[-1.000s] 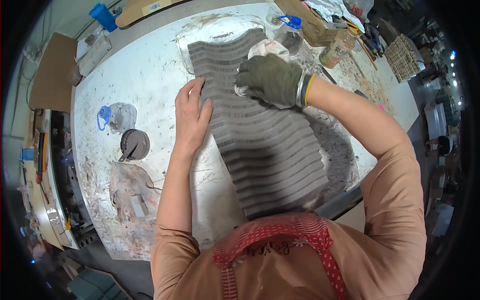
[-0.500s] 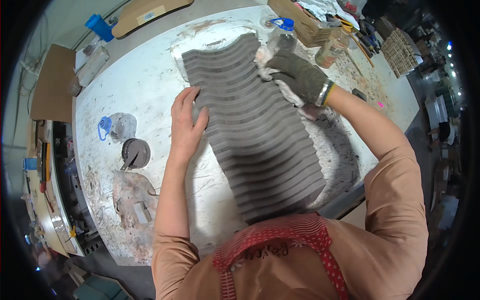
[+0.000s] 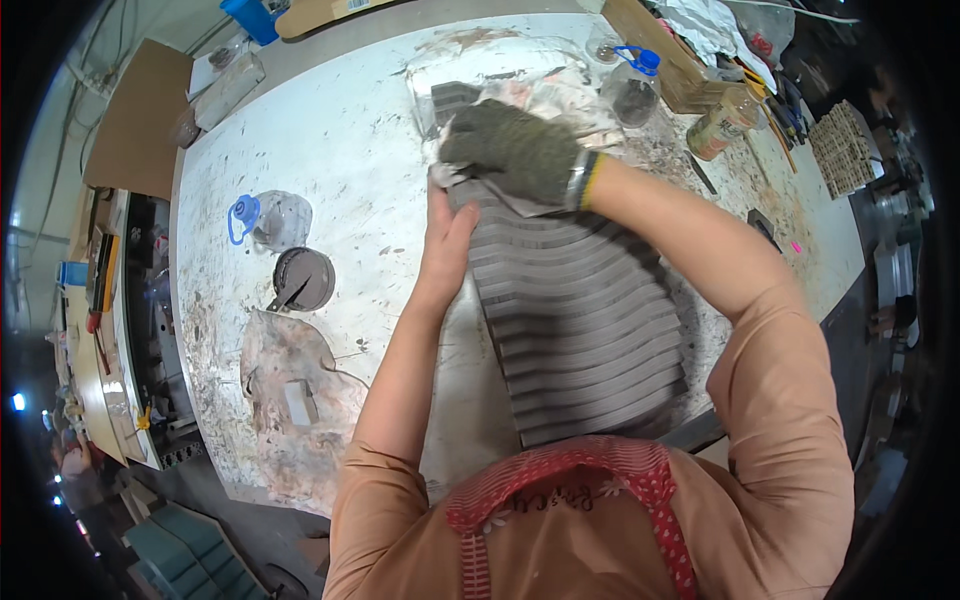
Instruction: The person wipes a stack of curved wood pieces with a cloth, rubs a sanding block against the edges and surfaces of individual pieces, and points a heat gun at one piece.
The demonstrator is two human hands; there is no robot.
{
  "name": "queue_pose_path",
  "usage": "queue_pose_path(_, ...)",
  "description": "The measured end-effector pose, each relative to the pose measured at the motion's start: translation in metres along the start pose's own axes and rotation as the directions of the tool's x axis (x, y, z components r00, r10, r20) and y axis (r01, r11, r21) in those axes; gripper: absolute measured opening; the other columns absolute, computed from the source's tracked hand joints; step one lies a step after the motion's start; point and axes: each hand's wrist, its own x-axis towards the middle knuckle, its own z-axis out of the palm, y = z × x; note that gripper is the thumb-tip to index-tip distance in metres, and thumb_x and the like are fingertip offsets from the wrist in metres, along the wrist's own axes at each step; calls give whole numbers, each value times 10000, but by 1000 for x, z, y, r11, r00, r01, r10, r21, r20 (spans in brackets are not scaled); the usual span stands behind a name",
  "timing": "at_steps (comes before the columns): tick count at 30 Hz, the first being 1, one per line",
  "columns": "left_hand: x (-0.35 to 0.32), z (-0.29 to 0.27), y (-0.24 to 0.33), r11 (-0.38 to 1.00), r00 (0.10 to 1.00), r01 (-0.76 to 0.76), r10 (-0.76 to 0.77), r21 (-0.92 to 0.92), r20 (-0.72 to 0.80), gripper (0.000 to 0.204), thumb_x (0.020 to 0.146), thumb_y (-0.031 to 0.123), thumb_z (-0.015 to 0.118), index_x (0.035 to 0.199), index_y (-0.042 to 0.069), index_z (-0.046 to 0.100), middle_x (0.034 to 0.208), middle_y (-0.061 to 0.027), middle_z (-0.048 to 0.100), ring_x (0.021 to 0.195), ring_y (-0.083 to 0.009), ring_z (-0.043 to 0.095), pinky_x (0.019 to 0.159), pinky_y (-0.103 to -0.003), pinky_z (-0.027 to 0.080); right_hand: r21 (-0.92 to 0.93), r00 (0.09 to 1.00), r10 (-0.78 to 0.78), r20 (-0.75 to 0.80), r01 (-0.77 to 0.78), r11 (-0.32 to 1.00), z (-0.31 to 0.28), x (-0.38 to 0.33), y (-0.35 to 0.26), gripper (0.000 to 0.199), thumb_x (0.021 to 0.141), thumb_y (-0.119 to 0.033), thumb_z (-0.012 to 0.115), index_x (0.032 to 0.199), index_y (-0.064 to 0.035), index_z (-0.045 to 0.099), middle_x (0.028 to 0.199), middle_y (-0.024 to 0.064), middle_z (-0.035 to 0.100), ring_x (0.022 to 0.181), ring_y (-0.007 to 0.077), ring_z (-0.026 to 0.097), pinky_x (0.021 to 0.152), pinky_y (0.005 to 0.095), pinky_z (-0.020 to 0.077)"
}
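Observation:
A long dark grey panel with wavy ribs (image 3: 590, 320) lies lengthwise in front of me. My left hand (image 3: 447, 240) is bare and rests against its left edge, thumb spread from the fingers; the fingertips are partly hidden behind the other hand. In a dark work glove, my right hand (image 3: 512, 150) presses a white rag (image 3: 450, 178) onto the far left part of the panel. The glove and forearm cover much of the panel's far half. Beyond the glove lies a stained, crumpled white cloth (image 3: 560, 98).
On the left of the white table (image 3: 360, 170) are a clear bottle piece with a blue cap (image 3: 280, 220), a bowl of grey paste (image 3: 318, 280) and a stained cloth (image 3: 290, 370). A blue-capped bottle (image 3: 634, 95), an amber bottle (image 3: 722, 122) and a wooden box (image 3: 665, 60) stand far right.
My right hand has swept the rag leftward across the panel, from its right edge to its left edge beside my left hand. The view has shifted slightly.

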Motion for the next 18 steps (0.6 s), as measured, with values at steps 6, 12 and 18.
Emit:
queue_pose_path(6,-6,-3,-11,996,993,67,-73,-65,-98,731,906,204,417,1479,-76,59,1557,-232,80,1451,-323,75,1169,-361,81,-334,729,213,650,22,942,-55,0,10,328,748,-161,678,1068,-196,615,1083,92,597,1048,282,581,941,441,452)
queue_pose_path(12,-5,-2,-17,998,991,42,-35,51,-131,707,907,194,408,1479,-70,87,1547,-241,116,1449,-326,90,1166,-371,103,-94,878,314,361,-300,949,-30,40,-8,255,831,-145,591,1080,-125,640,1107,96,617,1047,269,595,943,387,460)
queue_pose_path(18,-7,-3,-12,997,987,74,-68,36,-145,709,888,163,448,1470,-74,120,1536,-244,152,1431,-351,145,1165,-389,119,-171,722,243,647,-174,970,-40,8,1,276,752,-76,637,1027,-65,666,1026,144,599,983,320,572,910,404,453)
